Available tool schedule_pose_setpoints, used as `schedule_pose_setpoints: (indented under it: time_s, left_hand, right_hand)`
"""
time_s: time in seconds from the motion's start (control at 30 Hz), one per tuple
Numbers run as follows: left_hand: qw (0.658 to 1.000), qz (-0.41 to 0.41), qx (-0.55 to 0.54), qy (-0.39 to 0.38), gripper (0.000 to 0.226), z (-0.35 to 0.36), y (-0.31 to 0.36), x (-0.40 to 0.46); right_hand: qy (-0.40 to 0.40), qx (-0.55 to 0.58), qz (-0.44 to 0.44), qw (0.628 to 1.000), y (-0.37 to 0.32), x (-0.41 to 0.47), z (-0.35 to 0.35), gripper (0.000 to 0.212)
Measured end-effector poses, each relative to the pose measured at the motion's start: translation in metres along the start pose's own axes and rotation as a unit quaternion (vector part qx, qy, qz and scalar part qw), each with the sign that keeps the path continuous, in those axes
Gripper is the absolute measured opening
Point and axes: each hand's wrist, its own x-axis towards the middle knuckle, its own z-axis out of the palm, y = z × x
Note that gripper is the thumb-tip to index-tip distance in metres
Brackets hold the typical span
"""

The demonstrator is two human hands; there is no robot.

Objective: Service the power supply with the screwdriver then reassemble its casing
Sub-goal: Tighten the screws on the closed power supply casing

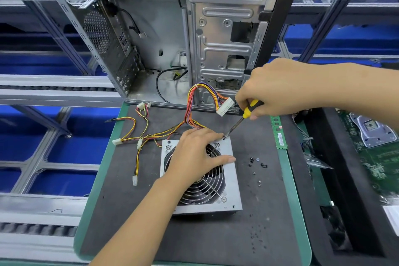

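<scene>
Gripping the screwdriver (pixel 246 115) in right hand (pixel 278 88), tip at power supply (pixel 230 181) far-right corner; left hand (pixel 194 155) pressing open-palmed on its fan grille (pixel 207 192).

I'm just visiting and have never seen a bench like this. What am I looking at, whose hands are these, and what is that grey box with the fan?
This is one picture from a camera worn on a person's head, looking down at their own hands. The grey box is a computer power supply with colourful cables, lying on a dark mat. The left hand steadies it. The right hand holds a yellow-handled screwdriver, its tip at a corner screw. Loose screws lie beside the box. Behind stands an open computer case.
</scene>
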Motion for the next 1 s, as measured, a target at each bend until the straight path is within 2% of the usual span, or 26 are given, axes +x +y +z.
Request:
schedule_pose_setpoints:
  time_s: [0.37, 0.5, 0.57, 0.67, 0.77, 0.87, 1.0]
  left_hand:
    - [1.000, -0.006, 0.006, -0.012, 0.069, 0.000, 0.000, 0.001]
    - [1.000, -0.012, 0.009, -0.019, 0.067, 0.000, 0.000, 0.001]
    - [1.000, -0.022, -0.011, -0.013, 0.054, -0.001, -0.001, 0.001]
    - [0.997, -0.034, -0.062, -0.003, 0.024, -0.004, 0.000, 0.005]
    - [0.997, -0.039, -0.074, 0.001, 0.009, -0.006, 0.003, 0.011]
    - [0.994, -0.063, -0.093, 0.012, 0.001, -0.004, 0.005, 0.015]
    - [0.992, -0.074, -0.098, 0.008, 0.007, -0.005, 0.004, 0.017]
  right_hand:
    - [-0.014, -0.005, -0.006, 1.000, -0.005, 0.003, -0.005, 0.023]
    - [-0.018, -0.012, -0.010, 1.000, -0.007, 0.006, -0.007, 0.014]
    - [-0.007, -0.017, -0.016, 1.000, -0.007, 0.007, -0.008, 0.018]
    - [0.001, -0.038, -0.012, 0.999, -0.007, 0.009, -0.009, 0.025]
    - [-0.003, -0.053, -0.001, 0.999, -0.010, 0.010, -0.009, 0.027]
    - [-0.005, -0.054, -0.004, 0.999, -0.013, 0.010, -0.012, 0.023]
    - [-0.011, -0.003, -0.020, 1.000, -0.014, 0.014, -0.015, 0.028]
